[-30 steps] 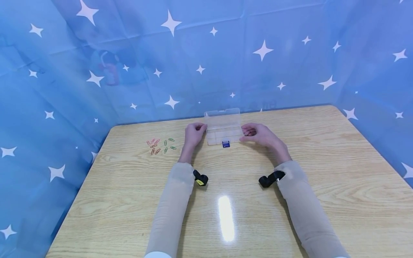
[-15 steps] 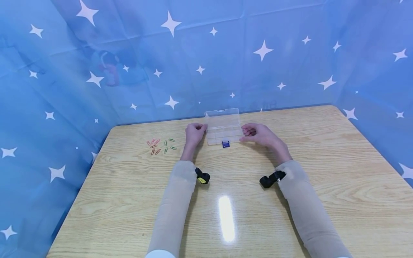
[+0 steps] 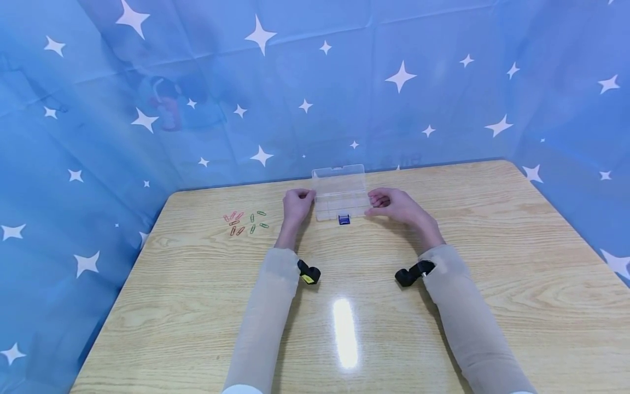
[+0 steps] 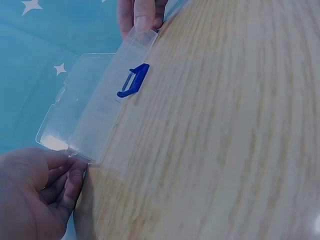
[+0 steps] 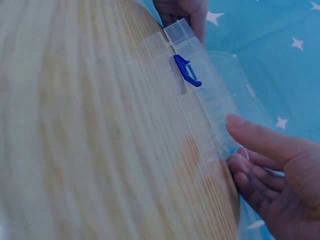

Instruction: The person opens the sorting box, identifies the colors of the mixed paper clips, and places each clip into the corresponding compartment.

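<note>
A clear plastic compartment box [image 3: 339, 206] lies near the table's far edge, its lid [image 3: 339, 179] raised at the back. On its front side is a blue latch [image 3: 344, 219], swung outward. My left hand [image 3: 297, 203] holds the box's left end, with thumb and curled fingers at the corner in the left wrist view. At the opposite end, my right hand [image 3: 401, 207] grips the box, thumb at the front corner and fingers bent around the end. The right wrist view shows the thumb [image 5: 255, 134] over the box's edge.
Left of the left hand lie several paper clips: pink ones [image 3: 233, 215], brownish-red ones [image 3: 237, 231] and green ones [image 3: 253, 229]. A blue star-patterned cloth [image 3: 339, 98] hangs behind the wooden table [image 3: 197, 306]. Light glares on the tabletop between the forearms.
</note>
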`<state>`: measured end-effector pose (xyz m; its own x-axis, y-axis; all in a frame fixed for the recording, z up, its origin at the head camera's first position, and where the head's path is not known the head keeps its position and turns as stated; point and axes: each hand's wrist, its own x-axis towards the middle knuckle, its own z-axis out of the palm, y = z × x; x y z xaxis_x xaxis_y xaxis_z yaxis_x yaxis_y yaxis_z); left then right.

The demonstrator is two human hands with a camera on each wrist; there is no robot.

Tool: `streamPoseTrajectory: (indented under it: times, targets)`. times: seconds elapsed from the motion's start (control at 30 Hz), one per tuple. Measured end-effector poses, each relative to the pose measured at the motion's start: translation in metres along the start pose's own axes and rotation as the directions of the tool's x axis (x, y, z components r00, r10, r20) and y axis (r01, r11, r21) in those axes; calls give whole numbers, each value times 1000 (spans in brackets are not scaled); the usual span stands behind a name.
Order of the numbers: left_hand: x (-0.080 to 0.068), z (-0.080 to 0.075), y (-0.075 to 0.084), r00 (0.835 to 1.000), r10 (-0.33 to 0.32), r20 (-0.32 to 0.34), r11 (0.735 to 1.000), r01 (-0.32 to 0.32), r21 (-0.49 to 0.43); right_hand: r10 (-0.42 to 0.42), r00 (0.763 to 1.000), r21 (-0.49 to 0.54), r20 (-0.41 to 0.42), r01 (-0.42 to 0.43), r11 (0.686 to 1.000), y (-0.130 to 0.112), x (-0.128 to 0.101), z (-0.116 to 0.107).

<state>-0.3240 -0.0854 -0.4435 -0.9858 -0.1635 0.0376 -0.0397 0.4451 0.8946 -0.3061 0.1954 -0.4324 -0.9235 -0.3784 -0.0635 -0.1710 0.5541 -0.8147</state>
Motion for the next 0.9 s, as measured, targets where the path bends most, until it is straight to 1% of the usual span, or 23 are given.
streamPoseTrajectory:
  times: [0.27,0.7,0.9]
  targets:
    - [-5,-1,0,1000,16,0,1000,-16,-9,-11,1000,-2,2,11,1000,0,0,0]
    - [-21,-8,5,996,81,35,996,-83,41,-10,1000,-23,-4,10,1000,1,0,-1]
    - [-29,-12,8,994,101,46,994,-103,45,-13,1000,-19,-4,12,1000,0,-2,0]
